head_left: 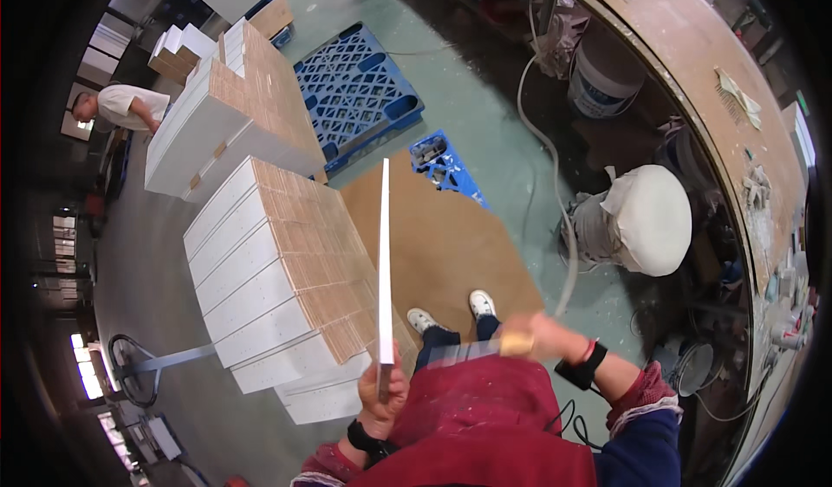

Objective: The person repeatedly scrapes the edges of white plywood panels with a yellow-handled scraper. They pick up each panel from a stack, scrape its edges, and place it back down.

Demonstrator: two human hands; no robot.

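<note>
Red apron [481, 409] nearest; left hand [390, 398] pinches the near end of a white board [386, 270], seen edge-on; right hand [544, 337] curls round a blurred tool [517, 343]. Best hold that board steady, I'd say, off those stacked panels [247, 266].

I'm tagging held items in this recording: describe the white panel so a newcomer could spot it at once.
Find the large stack of white boards left of centre, with brown edges facing right. Along its right side, the left hand holds the white panel by its lower end. Unlike the stacked boards, it is held apart, showing as a narrow bright strip.
</note>
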